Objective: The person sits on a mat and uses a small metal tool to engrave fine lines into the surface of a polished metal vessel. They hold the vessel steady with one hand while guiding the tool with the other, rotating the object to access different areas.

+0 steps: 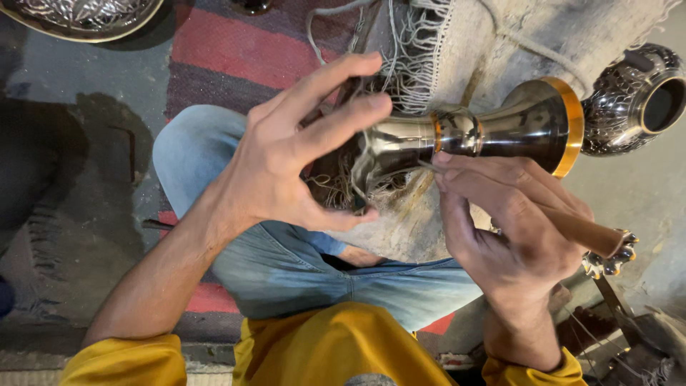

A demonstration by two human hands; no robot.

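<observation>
Hands working a metal vase on a fringed cloth

The fringed cloth lies beneath the metal vase (gold-rimmed, lying sideways over the knee); the left hand cups the vase's narrow end, fingers spread around it, while the right hand, just below the vase, pinches a wooden-handled tool against it.

Grey floor — striped rug, fringed mat, engraved pot.
</observation>
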